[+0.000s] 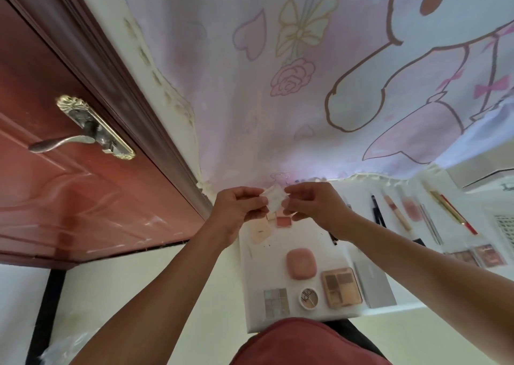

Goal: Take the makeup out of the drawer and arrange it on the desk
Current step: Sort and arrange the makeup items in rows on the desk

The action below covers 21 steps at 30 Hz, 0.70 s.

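Both hands pinch one small clear case (275, 201): the left hand (239, 209) grips its left edge and the right hand (314, 206) its right edge, fingers curled on it. The case is held in the air beyond the pink compact (301, 263), which lies on the white desk (250, 281). Nearer than the compact lie a pale glitter palette (276, 302), a round pot (309, 297) and a brown eyeshadow palette (341, 287). A grey box (374, 285) lies right of the compact. Farther right lie a black pencil (377, 211) and a beige tube (397, 213) (labels too small to read).

Red door (69, 197) w/ brass handle (83, 131)
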Motion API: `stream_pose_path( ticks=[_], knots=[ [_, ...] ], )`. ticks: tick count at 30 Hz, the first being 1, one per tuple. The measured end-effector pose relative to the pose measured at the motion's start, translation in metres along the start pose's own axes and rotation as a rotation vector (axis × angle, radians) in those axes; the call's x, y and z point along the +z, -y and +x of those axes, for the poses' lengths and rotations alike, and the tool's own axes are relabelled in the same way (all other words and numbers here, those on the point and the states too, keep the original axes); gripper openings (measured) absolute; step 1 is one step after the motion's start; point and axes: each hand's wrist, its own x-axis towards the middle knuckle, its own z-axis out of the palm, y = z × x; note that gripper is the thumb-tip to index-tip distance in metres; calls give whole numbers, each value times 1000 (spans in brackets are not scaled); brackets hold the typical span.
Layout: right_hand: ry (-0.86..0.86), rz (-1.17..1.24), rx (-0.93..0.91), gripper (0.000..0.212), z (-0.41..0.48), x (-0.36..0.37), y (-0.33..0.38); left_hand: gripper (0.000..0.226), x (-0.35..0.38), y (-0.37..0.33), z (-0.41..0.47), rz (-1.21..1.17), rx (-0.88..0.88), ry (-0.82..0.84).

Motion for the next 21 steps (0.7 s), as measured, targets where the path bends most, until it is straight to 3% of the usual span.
stream_pose_path(
  ticks=[3,14,21],
  knots=[
    [29,80,65,10,1,-3,3,7,-1,-1,-1,21,-10,36],
    [181,99,53,17,5,-11,21,11,-7,-10,-2,-45,-58,145],
    [129,55,50,9,3,-12,23,29,-5,-12,-5,-47,-52,179]
  ],
)
